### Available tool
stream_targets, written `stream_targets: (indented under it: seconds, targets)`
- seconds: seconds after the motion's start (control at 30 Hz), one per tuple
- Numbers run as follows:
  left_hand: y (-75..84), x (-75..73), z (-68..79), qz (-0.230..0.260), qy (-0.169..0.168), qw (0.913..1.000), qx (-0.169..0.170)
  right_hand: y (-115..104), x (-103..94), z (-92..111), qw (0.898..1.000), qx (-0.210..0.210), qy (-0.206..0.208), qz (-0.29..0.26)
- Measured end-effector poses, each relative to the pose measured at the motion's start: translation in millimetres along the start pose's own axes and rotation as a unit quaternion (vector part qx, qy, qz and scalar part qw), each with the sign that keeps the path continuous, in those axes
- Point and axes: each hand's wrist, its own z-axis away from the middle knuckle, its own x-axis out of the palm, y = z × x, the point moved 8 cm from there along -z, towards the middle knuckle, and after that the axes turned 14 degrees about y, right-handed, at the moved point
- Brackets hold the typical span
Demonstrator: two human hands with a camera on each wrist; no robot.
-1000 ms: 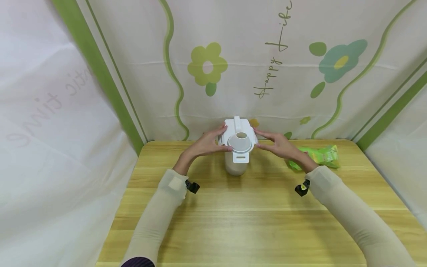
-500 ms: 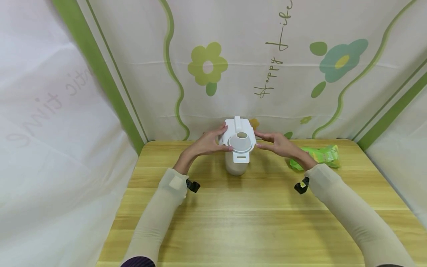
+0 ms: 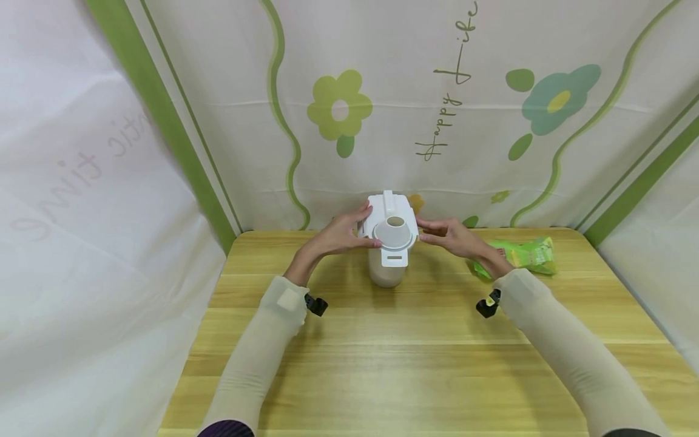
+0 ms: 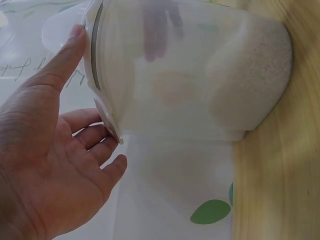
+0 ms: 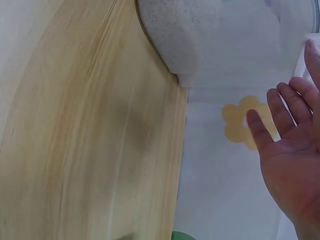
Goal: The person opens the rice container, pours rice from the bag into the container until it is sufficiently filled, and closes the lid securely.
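A tall translucent container (image 3: 386, 276) stands upright near the table's back edge, with pale grainy contents settled low inside. On top sits its white lid (image 3: 377, 212), which has a raised bar handle and a round cone-shaped cap. From the left, my left hand (image 3: 340, 233) grips the lid, thumb on top near the cap and fingers at the side flap (image 4: 108, 120). My right hand (image 3: 452, 237) is at the lid's right edge, its thumb tip at the rim. In the right wrist view, the fingers of that hand (image 5: 295, 160) are loosely spread, not wrapped round anything.
A green printed plastic packet (image 3: 532, 255) lies at the back right, partly behind my right wrist. The wooden table (image 3: 382, 364) meets a white patterned cloth (image 3: 393, 121) at the back. Small black cameras (image 3: 317, 304) sit on both wrists.
The right flap of the lid has swung down closer to the container. My right hand has shifted slightly left and its fingers have bent a little. The left hand stays in place.
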Motion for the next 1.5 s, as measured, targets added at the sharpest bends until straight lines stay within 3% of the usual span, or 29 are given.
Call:
stream_targets:
  seconds: [0.27, 0.53, 0.83, 1.03, 1.3, 1.5]
  targets:
    - [1.0, 0.1, -0.9, 0.003, 0.007, 1.0, 0.001, 6.6, 2.2, -1.9, 1.0, -0.001, 0.025, -0.003]
    - [0.5, 0.1, -0.2, 0.009, 0.015, 0.9998, 0.007, 9.9, 9.3, 0.1, 0.999, -0.001, 0.029, -0.04]
    - [-0.6, 1.7, 0.5, 0.02, 0.02, 0.9996, 0.01, 19.9, 14.5, 5.8, 0.996, 0.019, 0.06, -0.062]
    - [-0.5, 1.8, 0.4, 0.031, 0.021, 0.9993, 0.004, 25.1, 20.7, 7.9, 0.994, 0.039, 0.051, -0.083]
    - [-0.7, 2.2, 1.2, 0.005, 0.016, 0.9999, 0.003, 24.3, 27.5, 9.0, 0.992, 0.019, 0.064, -0.111]
    - [-1.0, 1.8, 1.9, 0.006, 0.016, 0.9999, 0.0, 23.1, 25.5, 9.6, 0.992, 0.023, 0.069, -0.101]
